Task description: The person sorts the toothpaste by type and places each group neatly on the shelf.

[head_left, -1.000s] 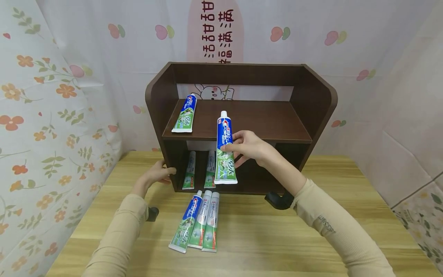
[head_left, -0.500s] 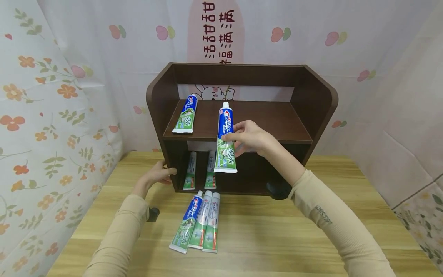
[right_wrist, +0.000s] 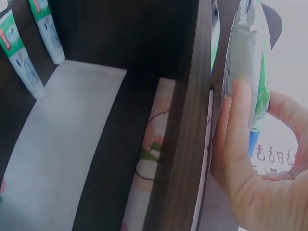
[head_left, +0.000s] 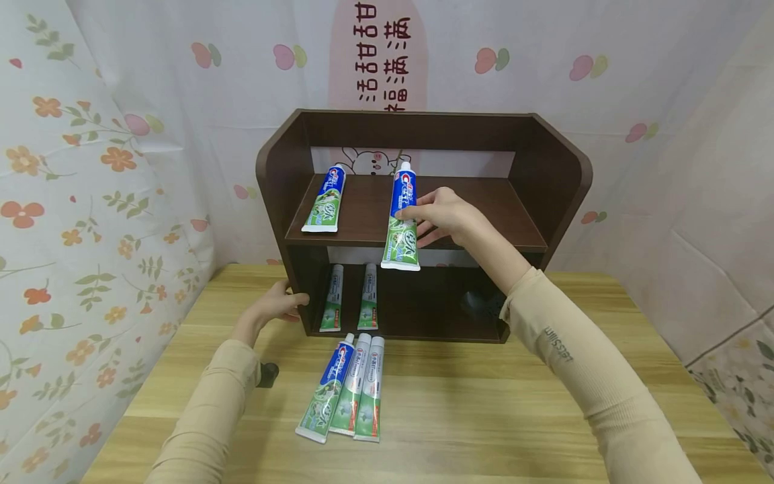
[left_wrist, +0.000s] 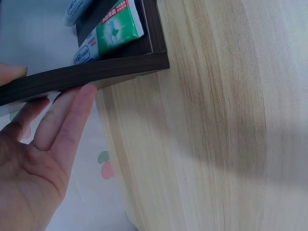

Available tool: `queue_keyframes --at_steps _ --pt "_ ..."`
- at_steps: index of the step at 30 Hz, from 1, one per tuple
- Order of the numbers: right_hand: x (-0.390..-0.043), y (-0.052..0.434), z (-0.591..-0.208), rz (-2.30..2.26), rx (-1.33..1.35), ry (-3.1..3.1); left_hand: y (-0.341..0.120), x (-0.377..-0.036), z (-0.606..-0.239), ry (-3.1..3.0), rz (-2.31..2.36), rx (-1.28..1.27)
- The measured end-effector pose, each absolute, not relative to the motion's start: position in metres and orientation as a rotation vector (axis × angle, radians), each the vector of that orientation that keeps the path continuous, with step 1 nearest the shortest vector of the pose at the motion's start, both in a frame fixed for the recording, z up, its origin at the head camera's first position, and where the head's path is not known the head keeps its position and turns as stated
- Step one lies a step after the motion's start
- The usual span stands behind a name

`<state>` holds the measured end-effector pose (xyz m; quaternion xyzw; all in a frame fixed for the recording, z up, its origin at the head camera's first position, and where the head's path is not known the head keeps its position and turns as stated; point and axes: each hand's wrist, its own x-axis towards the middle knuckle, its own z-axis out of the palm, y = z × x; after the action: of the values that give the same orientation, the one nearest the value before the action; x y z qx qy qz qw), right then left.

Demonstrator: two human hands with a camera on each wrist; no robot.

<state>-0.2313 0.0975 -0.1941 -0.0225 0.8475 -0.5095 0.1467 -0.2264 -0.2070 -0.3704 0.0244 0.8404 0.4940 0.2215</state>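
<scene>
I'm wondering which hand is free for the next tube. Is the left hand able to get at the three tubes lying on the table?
Probably yes. The left hand only rests on the shelf's side and holds nothing, and the three tubes lie uncovered on the table just beside it.

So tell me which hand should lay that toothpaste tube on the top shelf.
Right. The right hand already holds the toothpaste tube over the top shelf; the left hand rests on the shelf's side.

Pale wooden desk [head_left: 544,403], floral-print sheets hung as walls [head_left: 91,202] on both sides, pink panel with characters [head_left: 377,54] behind, soft even light
</scene>
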Motion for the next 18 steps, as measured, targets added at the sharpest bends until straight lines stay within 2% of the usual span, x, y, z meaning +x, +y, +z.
queue_keyframes --at_steps 18 --pt "-0.273 0.096 -0.191 -1.441 0.146 2.541 -0.209 -0.223 -0.369 2.322 1.41 0.118"
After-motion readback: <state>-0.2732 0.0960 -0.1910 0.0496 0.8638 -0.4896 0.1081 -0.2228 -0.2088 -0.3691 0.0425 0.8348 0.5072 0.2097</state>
